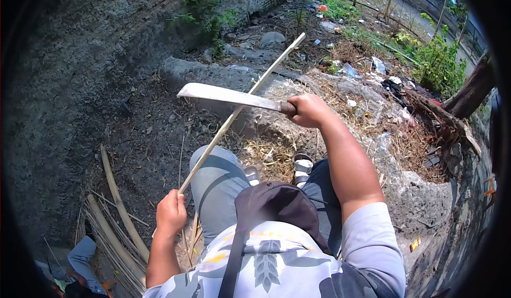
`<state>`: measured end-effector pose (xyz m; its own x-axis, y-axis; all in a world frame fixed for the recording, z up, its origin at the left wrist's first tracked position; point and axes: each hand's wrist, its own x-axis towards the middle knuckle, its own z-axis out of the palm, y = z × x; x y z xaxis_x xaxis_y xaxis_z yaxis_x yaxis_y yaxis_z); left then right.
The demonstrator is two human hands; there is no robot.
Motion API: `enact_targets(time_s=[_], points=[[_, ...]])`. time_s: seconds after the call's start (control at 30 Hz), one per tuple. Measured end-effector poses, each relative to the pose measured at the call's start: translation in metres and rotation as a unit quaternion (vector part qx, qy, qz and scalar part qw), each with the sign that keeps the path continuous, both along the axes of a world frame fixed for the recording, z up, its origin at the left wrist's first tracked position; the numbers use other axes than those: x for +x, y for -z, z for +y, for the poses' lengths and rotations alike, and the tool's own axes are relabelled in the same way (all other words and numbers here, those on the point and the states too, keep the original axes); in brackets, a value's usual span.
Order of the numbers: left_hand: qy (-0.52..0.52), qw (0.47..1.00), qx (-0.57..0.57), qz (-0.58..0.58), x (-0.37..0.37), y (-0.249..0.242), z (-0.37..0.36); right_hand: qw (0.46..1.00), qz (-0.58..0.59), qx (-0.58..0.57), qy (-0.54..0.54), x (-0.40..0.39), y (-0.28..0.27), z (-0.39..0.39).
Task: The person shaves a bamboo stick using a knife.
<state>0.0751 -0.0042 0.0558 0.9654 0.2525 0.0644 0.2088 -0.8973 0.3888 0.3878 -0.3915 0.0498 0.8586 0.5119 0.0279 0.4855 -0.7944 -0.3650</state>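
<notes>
My right hand point(308, 110) is closed round the dark handle of a machete point(229, 95). Its broad, pale blade points left and lies across a long, thin bamboo strip point(219, 134), apparently touching it about midway. My left hand point(171, 213) grips the strip's near end beside my left thigh. From there the strip slants up and away to the right, its far end above the rough ground. A few splinters stick up from the strip near the blade. Pale shavings point(271, 157) lie on the ground between my feet.
Curved bamboo lengths point(118, 202) and thin strips lie at my left. Another person's leg point(85, 260) shows at the lower left. A rough wall point(80, 58) rises on the left. Litter point(379, 65), dry grass and a tree trunk point(474, 93) are on the right.
</notes>
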Motion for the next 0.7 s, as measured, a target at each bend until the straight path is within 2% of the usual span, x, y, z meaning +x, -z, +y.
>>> enact_targets(time_s=[0.07,0.1,0.27,0.43,0.57,0.7], points=[[-0.013,1.0,0.024,-0.009,-0.012,-0.002,0.012,0.984,0.091,0.1,0.118,0.02,0.017,-0.023],[-0.009,0.999,0.029,-0.013,-0.014,-0.001,0.013,0.976,0.087,0.122,0.157,0.032,0.035,-0.034],[0.0,0.999,0.036,-0.014,-0.014,0.016,0.008,0.975,0.089,0.091,0.184,0.019,0.022,-0.042],[-0.019,0.999,-0.03,0.011,-0.001,0.014,-0.007,0.998,0.051,0.003,0.034,-0.01,0.0,-0.005],[-0.015,0.988,-0.149,0.033,0.001,0.029,0.001,0.995,-0.035,-0.033,-0.092,-0.024,-0.006,0.025],[-0.03,0.976,-0.202,0.074,-0.002,0.035,0.005,0.992,-0.06,-0.024,-0.11,-0.02,-0.005,0.024]])
